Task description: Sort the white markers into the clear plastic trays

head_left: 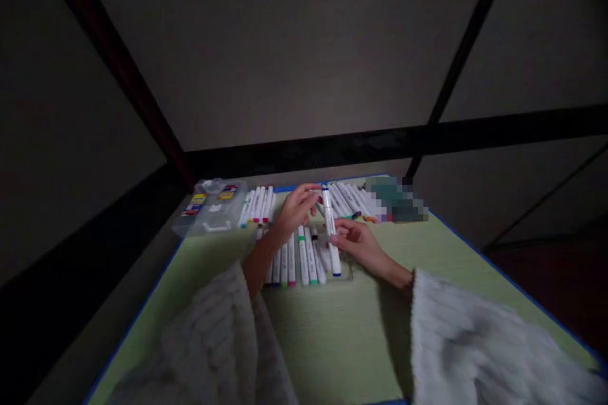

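A white marker [331,228] with dark blue ends stands tilted upright above the table. Around its lower half, the thumb and fingers of my right hand [358,243] are closed. My left hand [294,209] is at the marker's upper end, its thumb and fingertips pinched against it. Below both hands lies a clear tray [350,273] with several white markers [284,266] in rows, their ends green, pink, blue and black. My left wrist and hand cover part of these rows.
A clear plastic case [221,212] with coloured labels lies at the back left. Beside it are several more markers [259,202], and another group [346,199] is at the back right, near a blurred-out dark green patch [396,199]. The green table [332,342] has blue edges; a wall stands behind.
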`<state>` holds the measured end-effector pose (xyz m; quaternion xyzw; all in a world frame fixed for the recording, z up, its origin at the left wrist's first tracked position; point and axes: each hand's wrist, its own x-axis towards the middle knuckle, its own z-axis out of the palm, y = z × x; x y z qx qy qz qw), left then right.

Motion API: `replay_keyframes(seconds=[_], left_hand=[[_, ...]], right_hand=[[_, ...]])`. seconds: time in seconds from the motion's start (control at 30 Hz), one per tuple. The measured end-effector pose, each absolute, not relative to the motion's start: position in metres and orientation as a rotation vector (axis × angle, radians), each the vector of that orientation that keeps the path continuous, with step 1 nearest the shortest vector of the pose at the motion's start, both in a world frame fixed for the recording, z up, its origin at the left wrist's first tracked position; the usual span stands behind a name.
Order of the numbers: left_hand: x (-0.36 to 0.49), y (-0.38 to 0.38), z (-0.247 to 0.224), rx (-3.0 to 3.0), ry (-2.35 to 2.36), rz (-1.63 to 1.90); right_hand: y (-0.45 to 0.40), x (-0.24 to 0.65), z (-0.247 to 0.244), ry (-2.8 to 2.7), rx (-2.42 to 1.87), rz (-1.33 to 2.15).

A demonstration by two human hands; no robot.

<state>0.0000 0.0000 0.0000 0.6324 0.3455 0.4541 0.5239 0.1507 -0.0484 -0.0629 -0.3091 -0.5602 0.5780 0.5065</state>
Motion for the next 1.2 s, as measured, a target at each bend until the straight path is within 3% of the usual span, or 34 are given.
replay_keyframes(seconds=[0.93, 1.2], left_hand=[[0.003, 0.007, -0.012, 1.373, 0.955, 1.113], [0.004, 0.003, -0.014, 1.224, 1.031, 1.094]], right_hand=[[-0.050, 0.150, -0.062, -1.533, -0.805, 1.321], [-0.059, 0.152, -0.057, -1.803, -0.910, 1.001]])
